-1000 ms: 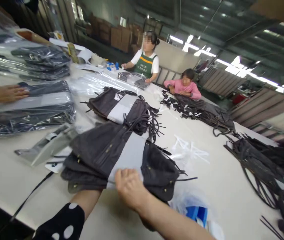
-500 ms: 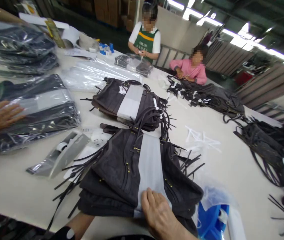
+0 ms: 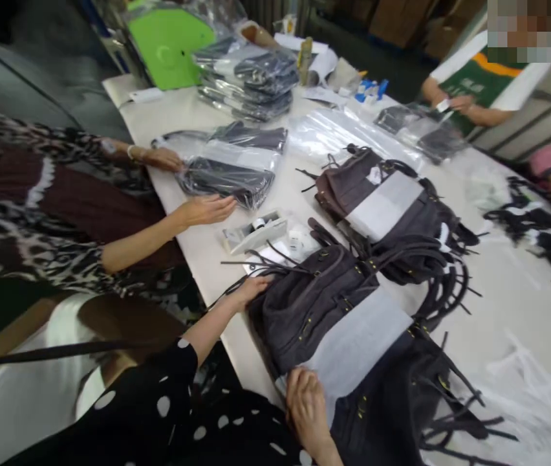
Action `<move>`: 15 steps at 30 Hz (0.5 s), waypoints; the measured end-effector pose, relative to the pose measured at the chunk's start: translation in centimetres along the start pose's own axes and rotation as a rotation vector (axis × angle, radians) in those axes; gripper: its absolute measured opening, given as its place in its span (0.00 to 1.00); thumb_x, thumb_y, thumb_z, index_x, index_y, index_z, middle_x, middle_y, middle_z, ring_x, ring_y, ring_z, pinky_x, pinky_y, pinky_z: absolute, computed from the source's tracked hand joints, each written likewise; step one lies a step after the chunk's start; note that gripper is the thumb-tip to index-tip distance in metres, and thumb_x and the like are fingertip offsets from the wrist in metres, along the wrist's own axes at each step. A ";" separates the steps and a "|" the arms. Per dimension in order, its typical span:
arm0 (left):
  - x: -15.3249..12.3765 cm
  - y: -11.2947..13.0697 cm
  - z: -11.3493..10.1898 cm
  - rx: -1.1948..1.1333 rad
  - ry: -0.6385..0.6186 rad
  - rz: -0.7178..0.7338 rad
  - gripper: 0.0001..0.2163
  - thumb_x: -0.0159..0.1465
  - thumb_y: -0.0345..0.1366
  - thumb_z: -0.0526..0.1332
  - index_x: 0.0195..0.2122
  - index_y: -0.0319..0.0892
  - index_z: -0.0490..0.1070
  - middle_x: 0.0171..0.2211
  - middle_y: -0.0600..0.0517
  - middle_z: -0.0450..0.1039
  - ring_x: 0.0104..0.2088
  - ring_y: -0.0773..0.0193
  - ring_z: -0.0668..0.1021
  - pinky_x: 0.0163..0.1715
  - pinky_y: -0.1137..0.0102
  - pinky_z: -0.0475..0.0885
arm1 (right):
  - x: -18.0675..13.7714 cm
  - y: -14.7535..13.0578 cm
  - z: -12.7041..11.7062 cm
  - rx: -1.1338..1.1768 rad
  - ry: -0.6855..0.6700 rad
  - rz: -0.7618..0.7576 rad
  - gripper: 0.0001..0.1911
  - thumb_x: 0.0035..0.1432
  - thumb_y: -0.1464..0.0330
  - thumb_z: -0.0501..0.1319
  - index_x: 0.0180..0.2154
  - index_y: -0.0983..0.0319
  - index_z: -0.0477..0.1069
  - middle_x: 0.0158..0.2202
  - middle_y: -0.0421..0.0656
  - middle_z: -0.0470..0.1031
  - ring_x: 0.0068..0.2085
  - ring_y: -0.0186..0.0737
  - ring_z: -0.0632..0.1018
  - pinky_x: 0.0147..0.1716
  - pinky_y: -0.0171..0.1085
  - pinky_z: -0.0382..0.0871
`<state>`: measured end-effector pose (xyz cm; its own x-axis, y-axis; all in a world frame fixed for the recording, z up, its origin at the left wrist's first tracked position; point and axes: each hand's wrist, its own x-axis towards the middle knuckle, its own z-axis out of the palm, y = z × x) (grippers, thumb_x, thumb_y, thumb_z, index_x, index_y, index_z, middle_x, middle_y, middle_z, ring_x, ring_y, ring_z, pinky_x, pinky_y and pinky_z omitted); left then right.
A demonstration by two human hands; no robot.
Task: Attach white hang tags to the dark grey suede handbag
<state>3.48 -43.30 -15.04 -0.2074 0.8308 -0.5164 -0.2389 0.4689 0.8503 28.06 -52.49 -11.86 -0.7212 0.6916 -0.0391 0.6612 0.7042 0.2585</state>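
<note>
In the head view, my left hand point(image 3: 251, 289) rests flat and unclenched on the far-left edge of the stack of dark suede bags point(image 3: 314, 304). My right hand point(image 3: 307, 404) pinches the near corner of the white paper sheet point(image 3: 357, 340) wrapped across that stack. The stack's long axis runs between my hands and beyond the right one, straps trailing away over the table point(image 3: 508, 304). Beyond my left hand, another person's hand point(image 3: 207, 208) touches a bagged item point(image 3: 227, 181).
</note>
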 end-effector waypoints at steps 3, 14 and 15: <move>-6.2 -4.5 -1.4 0.086 0.302 0.087 0.18 0.59 0.40 0.53 0.49 0.37 0.64 0.47 0.44 0.68 0.48 0.59 0.70 0.52 0.62 0.61 | -0.3 0.6 0.5 0.175 0.010 -0.022 0.10 0.52 0.79 0.49 0.36 0.70 0.67 0.27 0.54 0.68 0.28 0.46 0.70 0.25 0.40 0.60; -22.2 -23.0 -2.5 0.824 0.094 -0.085 0.13 0.55 0.21 0.50 0.37 0.35 0.71 0.44 0.44 0.71 0.53 0.51 0.66 0.56 0.58 0.54 | -0.8 0.9 1.8 0.143 -0.112 -0.123 0.14 0.56 0.70 0.49 0.40 0.74 0.64 0.30 0.55 0.65 0.32 0.49 0.68 0.29 0.42 0.59; -21.6 -23.2 -2.5 0.810 0.095 -0.086 0.12 0.54 0.21 0.51 0.35 0.34 0.71 0.43 0.45 0.72 0.52 0.51 0.67 0.56 0.58 0.53 | -0.8 1.0 1.9 0.173 -0.116 -0.111 0.15 0.56 0.69 0.49 0.40 0.74 0.63 0.30 0.55 0.65 0.32 0.50 0.69 0.29 0.43 0.59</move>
<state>11.10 -72.88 -23.92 -0.3076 0.7701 -0.5588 0.4937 0.6312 0.5982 29.65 -52.05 -13.42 -0.7693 0.6154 -0.1715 0.6122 0.7869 0.0775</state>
